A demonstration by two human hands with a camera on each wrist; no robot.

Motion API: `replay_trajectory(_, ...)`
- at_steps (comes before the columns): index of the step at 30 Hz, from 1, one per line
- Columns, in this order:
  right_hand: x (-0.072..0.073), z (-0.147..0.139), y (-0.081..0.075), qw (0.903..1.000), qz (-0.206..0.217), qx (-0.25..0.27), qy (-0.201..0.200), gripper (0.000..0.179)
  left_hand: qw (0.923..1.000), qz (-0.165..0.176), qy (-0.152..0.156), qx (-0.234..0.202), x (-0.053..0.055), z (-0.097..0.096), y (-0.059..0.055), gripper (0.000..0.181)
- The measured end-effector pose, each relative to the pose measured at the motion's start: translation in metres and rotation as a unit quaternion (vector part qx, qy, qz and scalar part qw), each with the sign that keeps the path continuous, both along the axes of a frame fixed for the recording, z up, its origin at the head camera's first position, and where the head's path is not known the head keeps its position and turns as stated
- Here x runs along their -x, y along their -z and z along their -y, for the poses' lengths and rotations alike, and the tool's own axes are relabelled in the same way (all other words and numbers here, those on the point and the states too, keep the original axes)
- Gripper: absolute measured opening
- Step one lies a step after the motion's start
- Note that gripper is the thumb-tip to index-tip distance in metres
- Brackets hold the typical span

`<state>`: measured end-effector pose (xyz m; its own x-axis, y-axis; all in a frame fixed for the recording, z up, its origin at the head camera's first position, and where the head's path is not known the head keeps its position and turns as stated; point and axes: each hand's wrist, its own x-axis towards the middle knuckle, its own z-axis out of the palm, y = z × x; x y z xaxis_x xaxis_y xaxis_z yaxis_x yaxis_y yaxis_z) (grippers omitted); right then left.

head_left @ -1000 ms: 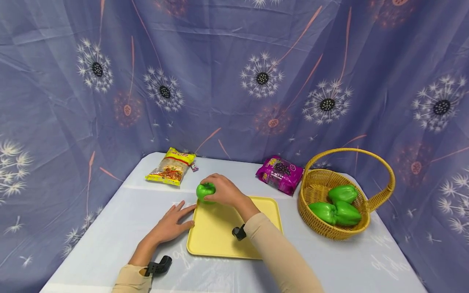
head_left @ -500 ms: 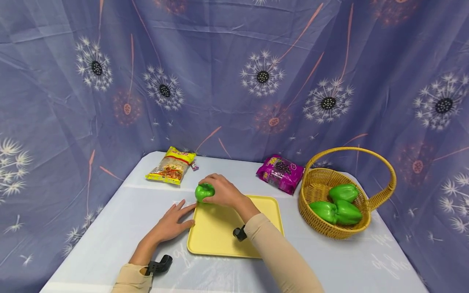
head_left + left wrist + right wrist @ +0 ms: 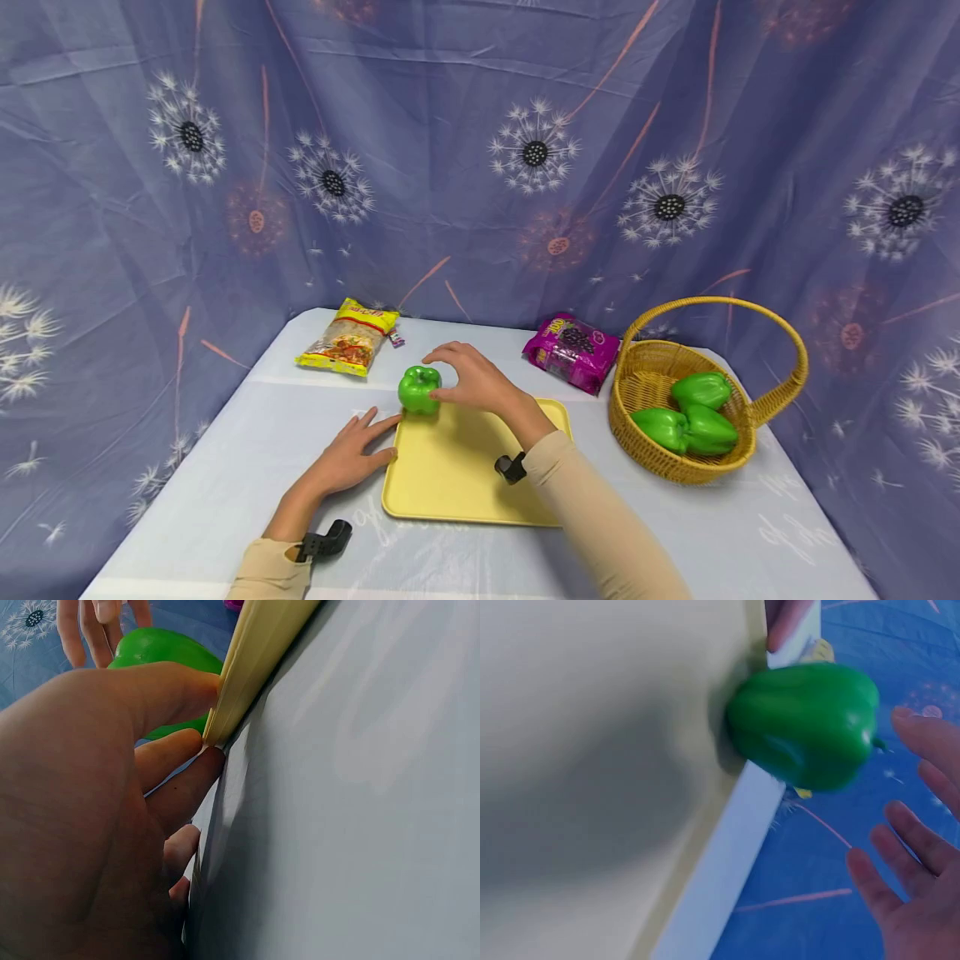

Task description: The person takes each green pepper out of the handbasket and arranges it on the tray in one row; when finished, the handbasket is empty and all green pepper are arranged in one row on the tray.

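Observation:
A green bell pepper (image 3: 418, 390) stands upright at the far left corner of the yellow tray (image 3: 465, 475). My right hand (image 3: 476, 381) is just to its right with fingers spread. In the right wrist view a gap shows between those fingers and the pepper (image 3: 806, 724), and nothing is in the hand. My left hand (image 3: 347, 457) lies on the table at the tray's left side. Its thumb and index fingertips touch the tray's edge, as the left wrist view also shows of the tray rim (image 3: 247, 667).
On the right stands a wicker basket (image 3: 626, 442) with a tall handle, holding several green peppers (image 3: 708, 429). A yellow food bag (image 3: 350, 337) lies at the back left, a purple grape-print bag (image 3: 573, 352) at the back right. A patterned curtain (image 3: 420, 167) hangs behind the table.
My right hand has let go of the bell pepper and moved off it to the right. The pepper stays at the tray corner, and my left hand has not moved.

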<state>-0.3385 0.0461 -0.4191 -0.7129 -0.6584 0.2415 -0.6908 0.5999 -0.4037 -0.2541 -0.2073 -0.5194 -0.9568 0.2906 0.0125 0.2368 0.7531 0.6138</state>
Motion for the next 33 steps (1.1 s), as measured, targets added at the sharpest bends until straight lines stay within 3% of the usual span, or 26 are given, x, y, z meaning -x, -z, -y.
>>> replay_trajectory(12, -0.004, -0.058, -0.02, 0.9995, -0.028, 0.012, -0.003, 0.045, 0.9999, -0.012, -0.001, 0.001, -0.003, 0.002, 0.0, 0.057)
replay_trajectory(21, -0.009, -0.101, -0.034, 0.9992, 0.0, 0.038, 0.009, 0.043, 0.9999, -0.012, -0.001, -0.002, -0.003, 0.001, -0.001, 0.056)
replay_trajectory(33, -0.016, -0.143, -0.038, 0.9993, -0.024, 0.001, 0.028, 0.042, 0.9999, -0.006, 0.001, -0.012, -0.002, 0.0, 0.001, 0.057)
